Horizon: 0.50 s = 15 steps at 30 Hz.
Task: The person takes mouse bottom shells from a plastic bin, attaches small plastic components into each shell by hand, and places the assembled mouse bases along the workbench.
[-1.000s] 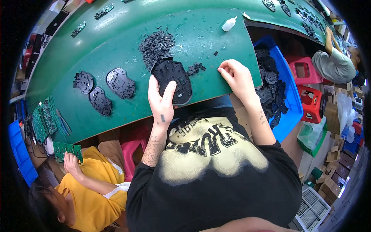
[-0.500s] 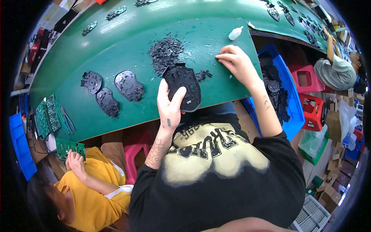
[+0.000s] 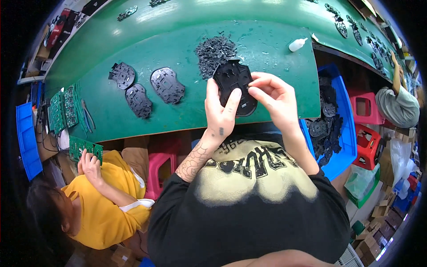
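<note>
My left hand (image 3: pixel 221 113) is closed around the lower left side of a black moulded plastic shell (image 3: pixel 233 79), thumb on its inner face. The shell is tilted over the table's near edge, with ribs and posts showing inside. My right hand (image 3: pixel 278 100) is at the shell's right rim, thumb and forefinger pinched together; anything between them is too small to make out. Just beyond the shell lies a heap of small black plastic pieces (image 3: pixel 213 52). To the left, three similar black shells (image 3: pixel 167 84) lie on the green table (image 3: pixel 187 118).
A small white bottle (image 3: pixel 297 44) lies at the table's right. Below that side is a blue bin (image 3: pixel 348 149) of black parts. At left, a co-worker in yellow (image 3: pixel 106 200) holds a green circuit board (image 3: pixel 84 150); more boards (image 3: pixel 64 107) and pliers (image 3: pixel 87 115) lie nearby.
My right hand has come in from the right side of the table to the shell's right rim. The left hand still holds the shell. The whole view has shifted.
</note>
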Tool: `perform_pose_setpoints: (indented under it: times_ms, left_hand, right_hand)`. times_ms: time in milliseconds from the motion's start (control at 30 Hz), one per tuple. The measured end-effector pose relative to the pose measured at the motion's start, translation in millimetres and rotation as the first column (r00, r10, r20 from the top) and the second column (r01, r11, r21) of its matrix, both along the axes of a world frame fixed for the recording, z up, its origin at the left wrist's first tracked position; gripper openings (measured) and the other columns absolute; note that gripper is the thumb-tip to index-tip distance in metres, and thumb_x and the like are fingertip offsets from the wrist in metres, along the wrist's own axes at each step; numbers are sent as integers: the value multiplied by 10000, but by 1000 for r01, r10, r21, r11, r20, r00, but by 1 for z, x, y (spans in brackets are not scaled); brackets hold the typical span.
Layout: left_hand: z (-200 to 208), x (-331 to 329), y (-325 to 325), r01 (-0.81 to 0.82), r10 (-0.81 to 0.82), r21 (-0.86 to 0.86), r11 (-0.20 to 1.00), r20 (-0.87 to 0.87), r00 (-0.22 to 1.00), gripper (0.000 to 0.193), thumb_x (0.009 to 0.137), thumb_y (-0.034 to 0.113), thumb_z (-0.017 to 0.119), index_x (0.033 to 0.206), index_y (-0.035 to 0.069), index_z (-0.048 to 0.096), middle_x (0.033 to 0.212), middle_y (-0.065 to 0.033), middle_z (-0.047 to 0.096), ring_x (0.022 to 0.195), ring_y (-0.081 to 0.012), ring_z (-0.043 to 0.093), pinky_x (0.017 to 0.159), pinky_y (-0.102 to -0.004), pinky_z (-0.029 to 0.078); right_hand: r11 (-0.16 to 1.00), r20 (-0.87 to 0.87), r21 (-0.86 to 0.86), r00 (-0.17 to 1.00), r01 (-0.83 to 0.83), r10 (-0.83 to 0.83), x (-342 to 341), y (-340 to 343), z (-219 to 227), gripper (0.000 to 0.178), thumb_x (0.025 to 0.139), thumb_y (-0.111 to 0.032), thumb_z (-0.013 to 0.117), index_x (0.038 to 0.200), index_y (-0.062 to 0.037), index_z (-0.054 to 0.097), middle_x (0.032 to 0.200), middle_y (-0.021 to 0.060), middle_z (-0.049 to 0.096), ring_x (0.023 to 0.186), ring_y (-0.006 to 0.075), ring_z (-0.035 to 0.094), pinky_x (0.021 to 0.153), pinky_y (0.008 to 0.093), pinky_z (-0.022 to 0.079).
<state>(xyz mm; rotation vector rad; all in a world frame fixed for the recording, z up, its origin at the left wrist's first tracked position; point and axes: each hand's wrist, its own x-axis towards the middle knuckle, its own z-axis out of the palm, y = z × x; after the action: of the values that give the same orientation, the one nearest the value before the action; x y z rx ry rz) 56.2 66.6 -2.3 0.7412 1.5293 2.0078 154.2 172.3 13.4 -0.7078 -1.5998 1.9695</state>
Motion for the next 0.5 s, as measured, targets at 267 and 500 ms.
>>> perform_pose_setpoints:
  times_ms: [267, 500]
  left_hand:
    - [3, 7, 10, 12, -18, -43, 999, -149, 989, 322, 874, 79, 525, 1151, -50, 425, 990, -124, 611, 877, -158, 595, 769, -277, 483]
    - [23, -14, 1, 199, -210, -78, 977, -159, 965, 443, 881, 243, 468, 1226, -32, 417, 880, -92, 593, 687, -131, 573, 632, -249, 479]
  right_hand:
    - [937, -69, -341, 993, 71, -100, 4, 1, -3, 311, 764, -15, 672, 1060, -13, 577, 950, 37, 611, 829, 99, 581, 785, 240, 473]
    - [964, -38, 35, 965, 262, -261, 32, 67, 32, 224, 777, -72, 677, 984, -14, 614, 909, 15, 631, 833, 89, 578, 767, 231, 465]
